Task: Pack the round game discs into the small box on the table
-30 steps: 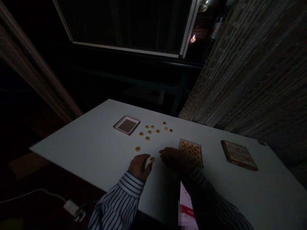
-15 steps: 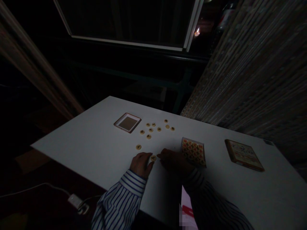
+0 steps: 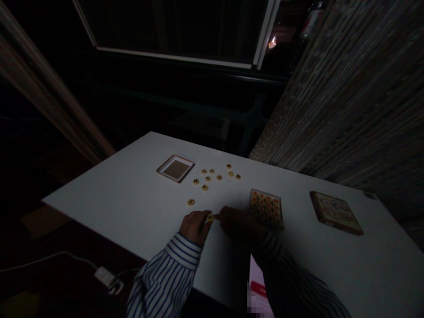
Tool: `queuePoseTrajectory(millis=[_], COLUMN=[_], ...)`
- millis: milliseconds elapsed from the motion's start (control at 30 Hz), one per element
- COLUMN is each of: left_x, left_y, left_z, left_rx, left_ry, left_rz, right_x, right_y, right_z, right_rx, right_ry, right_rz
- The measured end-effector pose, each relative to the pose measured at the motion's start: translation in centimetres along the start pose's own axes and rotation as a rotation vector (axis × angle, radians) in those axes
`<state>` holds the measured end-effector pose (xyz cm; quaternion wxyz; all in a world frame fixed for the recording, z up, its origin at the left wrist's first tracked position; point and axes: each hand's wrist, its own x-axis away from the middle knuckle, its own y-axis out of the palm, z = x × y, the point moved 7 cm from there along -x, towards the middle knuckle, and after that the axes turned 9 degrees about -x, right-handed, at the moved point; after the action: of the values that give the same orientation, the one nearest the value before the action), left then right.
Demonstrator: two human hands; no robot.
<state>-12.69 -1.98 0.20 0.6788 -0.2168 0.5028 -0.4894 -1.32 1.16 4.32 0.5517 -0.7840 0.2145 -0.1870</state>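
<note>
Near the front edge of the white table point(image 3: 132, 194), my left hand point(image 3: 194, 227) pinches a round wooden piece point(image 3: 210, 217) with a dark character between thumb and forefinger. My right hand point(image 3: 240, 224), in shadow, reaches in from the right, and its fingertip meets the right side of that piece. Another piece point(image 3: 191, 202) lies just beyond my left hand. Several more round pieces point(image 3: 208, 179) are scattered farther back. A box point(image 3: 266, 207) filled with rows of red-marked and dark-marked pieces stands right of my right hand.
An open, shallow box lid point(image 3: 175, 169) lies at the back left of the table. A flat box with a printed cover point(image 3: 336, 213) lies on the right. A string curtain point(image 3: 318, 101) hangs behind the right side. A power strip point(image 3: 105, 277) is down at the lower left.
My right hand's fingertip has moved slightly left and now touches the piece in my left hand. The loose pieces and boxes keep their places.
</note>
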Motion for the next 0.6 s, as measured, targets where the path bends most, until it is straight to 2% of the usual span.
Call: queuePoseTrajectory(millis=[433,600], left_x=[0.0,-0.5], left_y=[-1.9,-2.7], left_z=[0.6,1.4], left_rx=[0.184,0.217], left_ry=[-0.093,-0.052], left_rz=[0.103,0.105], right_x=[1.1,1.7], right_y=[-2.0,-2.8], right_z=[-1.0,-1.2], right_rx=[-0.033,-0.073], right_ry=[-0.037,-0.017], right_rz=[0.049,0.038])
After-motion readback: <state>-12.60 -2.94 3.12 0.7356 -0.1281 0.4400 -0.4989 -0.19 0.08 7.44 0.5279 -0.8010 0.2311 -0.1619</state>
